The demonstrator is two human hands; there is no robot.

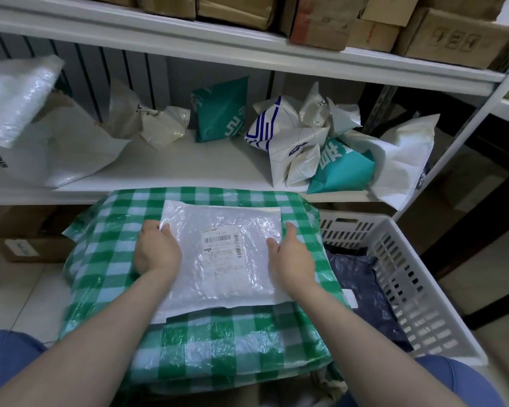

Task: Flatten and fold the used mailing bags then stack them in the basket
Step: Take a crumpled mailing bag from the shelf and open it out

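Mailing bag [232, 274]: translucent white with a bubble pattern. Label [221, 242]: white, with a black barcode. Cover [218, 348]: green-and-white check. Basket [406, 259]: white, with a slotted grid pattern. Navy bag [362, 277]: dark blue. Shelf [188, 165]: white. Teal bag [219, 110]: white characters. Striped bag [265, 127]: white with blue lines. Boxes [235, 7]: brown.

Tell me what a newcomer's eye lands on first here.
A white bubble mailer lies centre on the green checked cloth, left hand and right hand holding its side edges. Behind, crumpled bags heap on the shelf; a white basket stands at right.
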